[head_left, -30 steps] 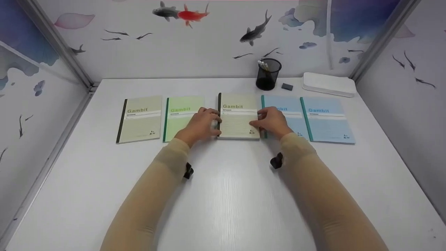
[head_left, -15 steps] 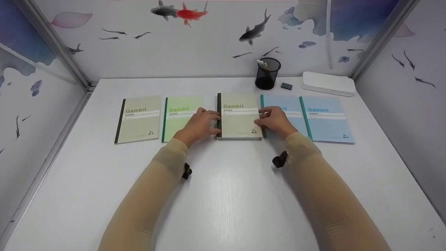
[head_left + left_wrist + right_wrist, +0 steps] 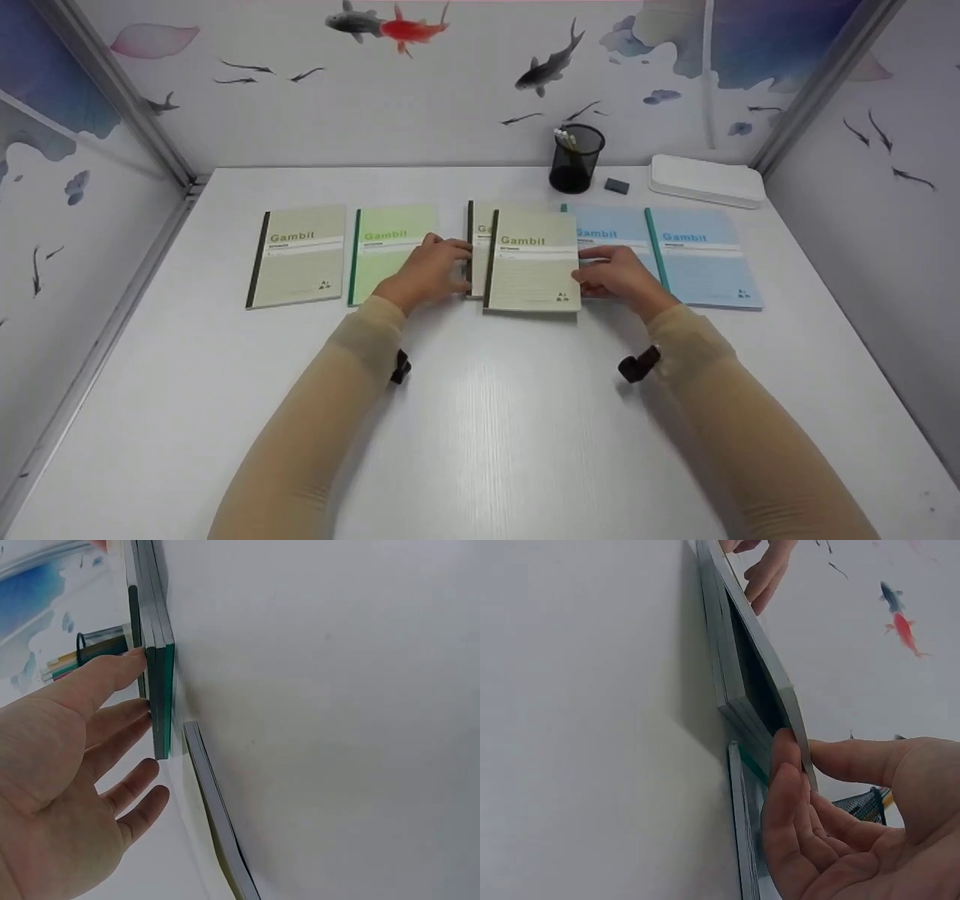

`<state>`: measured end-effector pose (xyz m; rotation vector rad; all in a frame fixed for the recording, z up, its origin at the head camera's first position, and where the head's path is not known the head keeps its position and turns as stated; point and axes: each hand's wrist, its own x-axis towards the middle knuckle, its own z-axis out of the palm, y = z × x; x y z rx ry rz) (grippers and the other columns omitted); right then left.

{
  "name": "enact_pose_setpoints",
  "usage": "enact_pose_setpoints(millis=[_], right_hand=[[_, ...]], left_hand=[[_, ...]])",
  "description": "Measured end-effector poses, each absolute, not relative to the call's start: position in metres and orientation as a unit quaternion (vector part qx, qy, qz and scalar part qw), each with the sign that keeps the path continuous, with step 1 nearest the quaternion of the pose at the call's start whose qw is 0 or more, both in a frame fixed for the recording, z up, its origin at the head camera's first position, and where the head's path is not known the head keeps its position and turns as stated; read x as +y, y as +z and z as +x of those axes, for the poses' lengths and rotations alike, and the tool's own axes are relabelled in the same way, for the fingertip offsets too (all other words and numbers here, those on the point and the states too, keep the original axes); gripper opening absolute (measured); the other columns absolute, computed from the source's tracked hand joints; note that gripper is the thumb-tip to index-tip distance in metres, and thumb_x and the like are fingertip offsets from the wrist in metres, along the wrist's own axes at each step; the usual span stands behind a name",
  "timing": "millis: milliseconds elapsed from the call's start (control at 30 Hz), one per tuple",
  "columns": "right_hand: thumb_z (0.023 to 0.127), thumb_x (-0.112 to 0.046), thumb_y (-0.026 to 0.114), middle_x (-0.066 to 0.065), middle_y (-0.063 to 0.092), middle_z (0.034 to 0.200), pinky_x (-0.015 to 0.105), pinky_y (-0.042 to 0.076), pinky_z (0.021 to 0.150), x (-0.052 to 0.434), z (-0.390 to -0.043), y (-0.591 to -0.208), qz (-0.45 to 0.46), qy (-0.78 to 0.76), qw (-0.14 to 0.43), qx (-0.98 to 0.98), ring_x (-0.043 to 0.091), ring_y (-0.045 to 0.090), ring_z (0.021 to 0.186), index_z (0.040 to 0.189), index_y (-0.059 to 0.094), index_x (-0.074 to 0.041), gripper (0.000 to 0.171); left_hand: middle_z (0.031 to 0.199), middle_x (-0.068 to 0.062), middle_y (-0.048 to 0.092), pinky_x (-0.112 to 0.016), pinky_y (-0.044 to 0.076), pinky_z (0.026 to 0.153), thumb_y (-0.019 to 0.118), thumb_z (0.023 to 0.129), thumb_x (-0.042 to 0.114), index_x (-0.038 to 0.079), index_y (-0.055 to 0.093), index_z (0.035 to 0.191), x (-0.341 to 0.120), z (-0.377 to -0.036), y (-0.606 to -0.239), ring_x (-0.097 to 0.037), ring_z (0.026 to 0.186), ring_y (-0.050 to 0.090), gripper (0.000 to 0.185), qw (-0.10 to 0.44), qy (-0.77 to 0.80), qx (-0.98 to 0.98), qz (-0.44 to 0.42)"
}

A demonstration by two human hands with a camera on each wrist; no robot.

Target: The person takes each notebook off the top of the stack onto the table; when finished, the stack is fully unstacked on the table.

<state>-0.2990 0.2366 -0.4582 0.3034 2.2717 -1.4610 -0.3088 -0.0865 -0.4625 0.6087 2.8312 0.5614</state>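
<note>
My right hand [image 3: 624, 276] pinches the right edge of a beige notebook [image 3: 534, 271] with a black spine, thumb above and fingers below. In the right wrist view this notebook [image 3: 769, 649] is tilted, with a gap under its held side. Beneath it lies a stack whose top is another beige notebook [image 3: 478, 225], mostly covered. My left hand [image 3: 426, 268] touches the stack's spine side with its fingertips. Dark and green spines [image 3: 163, 701] show there in the left wrist view.
Left of the stack lie a green notebook [image 3: 382, 259] and a beige one [image 3: 300, 259]. To the right are two blue notebooks, one partly covered [image 3: 604, 217] and one outermost [image 3: 709, 262]. Behind stand a mesh pen cup [image 3: 576, 161], a dark eraser [image 3: 617, 185] and a white case [image 3: 705, 180].
The right hand has lifted the top beige notebook off the stack and moved it right and toward me, uncovering a beige one below. The left hand has stayed at the stack's spine side.
</note>
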Motion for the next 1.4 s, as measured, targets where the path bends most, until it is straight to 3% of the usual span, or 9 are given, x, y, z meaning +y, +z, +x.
enact_pose_setpoints(millis=[267, 433, 667, 1000, 1400], right_hand=[[0.095, -0.019, 0.071, 0.004, 0.073, 0.110, 0.026, 0.057, 0.078, 0.244, -0.267, -0.460, 0.092, -0.567, 0.189, 0.797, 0.012, 0.070, 0.087, 0.151, 0.046, -0.011, 0.062], [0.097, -0.016, 0.069, 0.002, 0.074, 0.111, 0.025, 0.055, 0.074, 0.247, -0.249, -0.458, 0.075, -0.602, 0.188, 0.772, 0.011, 0.071, 0.086, 0.151, 0.043, -0.010, 0.061], [0.097, -0.011, 0.068, 0.006, 0.071, 0.122, 0.026, 0.056, 0.073, 0.248, -0.223, -0.456, 0.051, -0.607, 0.201, 0.768, 0.010, 0.069, 0.086, 0.148, 0.043, -0.009, 0.057], [0.096, -0.010, 0.068, 0.013, 0.071, 0.125, 0.030, 0.057, 0.077, 0.246, -0.174, -0.459, 0.021, -0.598, 0.235, 0.766, 0.017, 0.069, 0.094, 0.142, 0.046, -0.010, 0.051], [0.094, -0.012, 0.071, 0.015, 0.073, 0.116, 0.032, 0.058, 0.078, 0.231, -0.143, -0.462, -0.009, -0.564, 0.257, 0.785, 0.021, 0.069, 0.090, 0.138, 0.048, -0.005, 0.051]], left_hand=[[0.158, -0.001, 0.050, -0.045, 0.036, 0.119, 0.076, 0.095, 0.031, 0.009, 0.058, 0.146, -0.085, -0.305, -0.461, -0.031, 0.144, 0.038, 0.058, 0.104, 0.182, 0.957, 0.200], [0.158, 0.000, 0.049, -0.045, 0.034, 0.121, 0.076, 0.095, 0.031, 0.009, 0.057, 0.147, -0.084, -0.307, -0.455, -0.031, 0.145, 0.037, 0.059, 0.109, 0.185, 0.956, 0.199], [0.157, 0.000, 0.049, -0.045, 0.034, 0.121, 0.078, 0.094, 0.032, 0.009, 0.060, 0.144, -0.089, -0.310, -0.452, -0.029, 0.144, 0.036, 0.058, 0.117, 0.200, 0.952, 0.200], [0.155, 0.000, 0.051, -0.044, 0.034, 0.121, 0.082, 0.090, 0.031, 0.008, 0.063, 0.141, -0.088, -0.313, -0.455, -0.028, 0.143, 0.037, 0.059, 0.124, 0.218, 0.947, 0.199], [0.154, 0.000, 0.051, -0.044, 0.034, 0.121, 0.083, 0.089, 0.030, 0.009, 0.064, 0.139, -0.086, -0.313, -0.454, -0.027, 0.143, 0.037, 0.057, 0.126, 0.218, 0.949, 0.191]])
